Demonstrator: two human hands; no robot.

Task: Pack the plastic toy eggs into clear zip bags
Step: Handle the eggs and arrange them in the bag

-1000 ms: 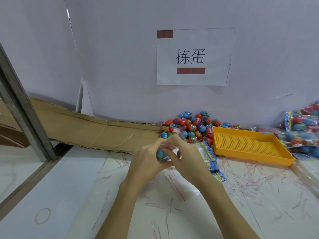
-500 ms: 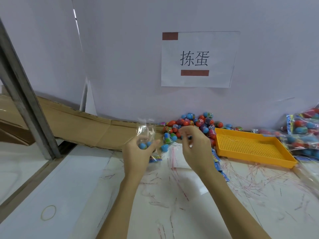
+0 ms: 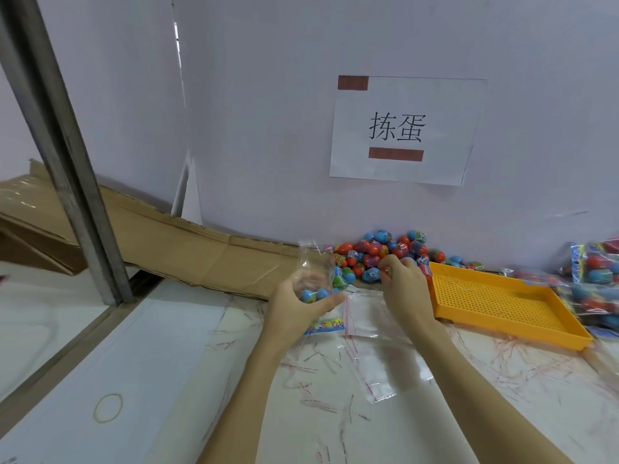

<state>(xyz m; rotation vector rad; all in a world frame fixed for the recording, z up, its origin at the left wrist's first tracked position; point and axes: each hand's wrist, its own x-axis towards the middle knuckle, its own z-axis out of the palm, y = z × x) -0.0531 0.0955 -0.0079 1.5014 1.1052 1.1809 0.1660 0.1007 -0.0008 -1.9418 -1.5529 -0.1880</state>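
Reaching into the egg pile [image 3: 385, 251] w/ the right hand [image 3: 407, 286], which sits right at the pile's near edge, against the back wall; left hand [image 3: 298, 301] is off to the left, well short of the pile, so the right is the nearer one for the next pick. Right fingers [image 3: 390, 266] are curled, and look pinched on an orange-red egg [image 3: 384, 268] at the tips, tho partly hidden. Left hand grips a clear zip bag [image 3: 316, 272] upright, long axis vertical, mouth up and apparently open, two blue eggs [image 3: 315, 294] in the bottom. Bag mouth lies left of the right fingertips and about level, so the carry is prob a short sideways move, then a drop in. Spare flat bags [image 3: 366, 313] lie on the bench [image 3: 160, 356] between the hands.
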